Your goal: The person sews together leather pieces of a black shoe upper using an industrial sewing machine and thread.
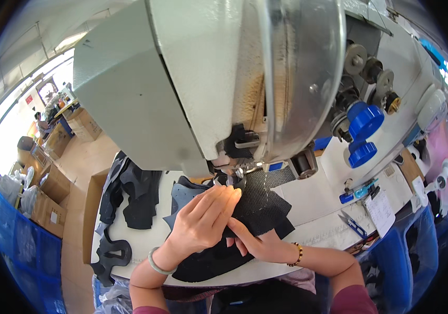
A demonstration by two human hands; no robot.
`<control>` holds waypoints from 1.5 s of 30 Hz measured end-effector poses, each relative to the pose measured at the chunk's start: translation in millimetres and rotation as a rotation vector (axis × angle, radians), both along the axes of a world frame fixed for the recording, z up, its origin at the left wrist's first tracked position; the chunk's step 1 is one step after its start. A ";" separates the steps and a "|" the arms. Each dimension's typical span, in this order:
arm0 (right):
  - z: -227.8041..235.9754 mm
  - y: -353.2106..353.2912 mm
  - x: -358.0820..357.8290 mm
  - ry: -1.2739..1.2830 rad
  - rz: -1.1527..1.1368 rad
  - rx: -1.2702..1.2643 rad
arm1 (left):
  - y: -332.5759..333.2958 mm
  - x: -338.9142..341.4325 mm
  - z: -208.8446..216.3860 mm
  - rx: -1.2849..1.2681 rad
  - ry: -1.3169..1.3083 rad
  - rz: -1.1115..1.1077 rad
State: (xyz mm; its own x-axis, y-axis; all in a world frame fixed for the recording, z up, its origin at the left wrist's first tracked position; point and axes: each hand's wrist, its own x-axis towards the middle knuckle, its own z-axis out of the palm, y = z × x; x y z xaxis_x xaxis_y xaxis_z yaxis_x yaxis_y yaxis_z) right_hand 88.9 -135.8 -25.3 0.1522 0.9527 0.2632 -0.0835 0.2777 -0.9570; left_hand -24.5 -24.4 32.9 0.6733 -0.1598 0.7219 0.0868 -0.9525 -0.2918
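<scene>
A black mesh fabric piece (258,206) lies under the needle area of a large grey sewing machine (198,78), with a light stitch line across it. My left hand (203,214), a pale bangle on its wrist, has its fingers pressed together at the fabric's left edge, fingertips close to the presser foot (239,171). Just below it, my right hand (258,245), with a beaded bracelet, pinches the fabric's near edge between thumb and curled fingers. Another dark piece (203,267) spreads beneath both hands. Grey-blue pieces (182,193) sit behind my left hand.
Black cut pieces (140,193) are piled on the table's left. On the right are thread snips (353,225), a paper sheet (380,212) and blue tension knobs (364,120). Cardboard boxes (51,201) stand on the floor at left. Blue bins (399,261) flank the table.
</scene>
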 end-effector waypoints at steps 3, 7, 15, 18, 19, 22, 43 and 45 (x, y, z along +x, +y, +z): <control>-4.8 -0.2 3.8 0.088 0.008 -0.036 | -1.0 1.5 -0.3 0.044 0.032 0.011; -5.5 -2.1 11.8 0.179 0.015 -0.088 | -11.3 7.5 2.6 0.150 0.081 0.082; 2.1 0.2 18.1 0.157 0.002 -0.050 | -14.1 14.1 6.1 0.147 0.096 0.165; 6.6 1.1 17.7 0.178 -0.028 -0.044 | -16.7 14.4 6.4 0.174 0.120 0.183; 7.6 1.1 18.0 0.177 -0.018 -0.042 | -15.8 13.0 6.7 0.177 0.119 0.192; 9.7 0.0 20.6 0.193 -0.047 -0.060 | -6.7 10.2 7.5 0.006 0.105 0.076; 12.7 0.7 20.2 0.161 0.080 -0.108 | 14.9 -8.2 27.1 -0.485 0.228 0.028; 16.2 -1.1 20.0 0.182 0.065 -0.106 | 13.0 -8.8 25.6 -0.441 0.215 0.060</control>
State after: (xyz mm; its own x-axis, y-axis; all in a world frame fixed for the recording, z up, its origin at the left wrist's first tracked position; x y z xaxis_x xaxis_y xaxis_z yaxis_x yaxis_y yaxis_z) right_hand 108.9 -136.9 -9.2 0.1252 0.9830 0.1346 -0.2716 0.1645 -0.9483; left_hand -33.3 -11.5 58.5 0.8132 0.1730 0.5557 0.1273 -0.9846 0.1203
